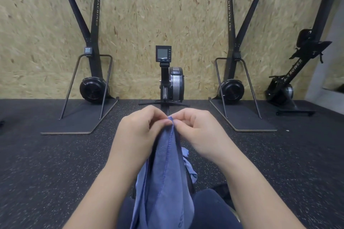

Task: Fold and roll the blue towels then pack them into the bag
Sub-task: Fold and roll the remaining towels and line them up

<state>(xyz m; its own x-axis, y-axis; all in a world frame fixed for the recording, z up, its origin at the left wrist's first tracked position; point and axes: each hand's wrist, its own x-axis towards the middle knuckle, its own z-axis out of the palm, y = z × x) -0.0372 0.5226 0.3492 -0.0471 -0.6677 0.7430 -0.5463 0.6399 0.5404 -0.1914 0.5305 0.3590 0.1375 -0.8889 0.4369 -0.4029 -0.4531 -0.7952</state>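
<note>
Both hands' grip [172,121] pinches towel [165,173]; bottom cut off.

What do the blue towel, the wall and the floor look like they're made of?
Towel: soft matte cloth, perhaps microfibre; it drapes in folds and has a stitched hem. Both hands, left hand and right hand, pinch its top edge.
Wall: looks like raw chipboard, with pale pressed wood flakes showing and no paint.
Floor: probably rubber gym matting, dark, matte, with light speckles.
</note>
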